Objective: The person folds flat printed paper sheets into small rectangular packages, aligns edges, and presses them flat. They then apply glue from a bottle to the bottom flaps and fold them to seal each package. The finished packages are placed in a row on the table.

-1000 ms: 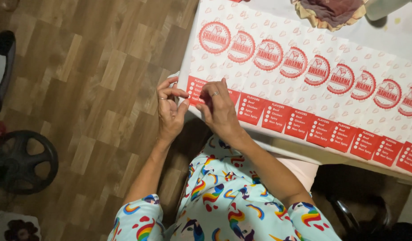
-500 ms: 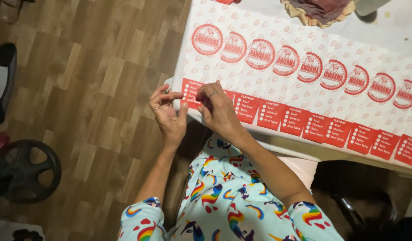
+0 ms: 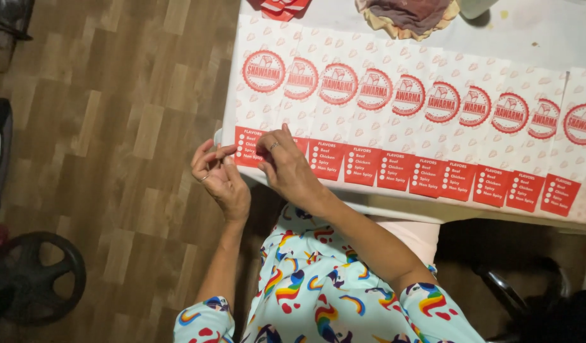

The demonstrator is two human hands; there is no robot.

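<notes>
A row of overlapping white paper bags (image 3: 407, 95) with round red emblems and red rectangles along the bottom lies across the white table (image 3: 534, 38). Both hands work at the row's left end. My right hand (image 3: 288, 168) lies on the lower corner of the leftmost paper bag (image 3: 258, 95), its fingers curled and pinching the red-printed edge. Just off the table's left edge, my left hand (image 3: 220, 181) touches the same bag's left border with thumb and forefinger. A ring shows on each hand.
At the table's far edge lie a flatbread with dark filling (image 3: 407, 16) and a folded red and white paper (image 3: 281, 6). Wood-pattern floor (image 3: 115, 127) lies to the left, with a black wheel-shaped object (image 3: 36, 273) at lower left. A dark chair frame (image 3: 521, 292) stands lower right.
Both hands stay at the leftmost bag's corner. The left hand has dropped slightly and its fingers have shifted along the bag's edge. The view has drifted a little.
</notes>
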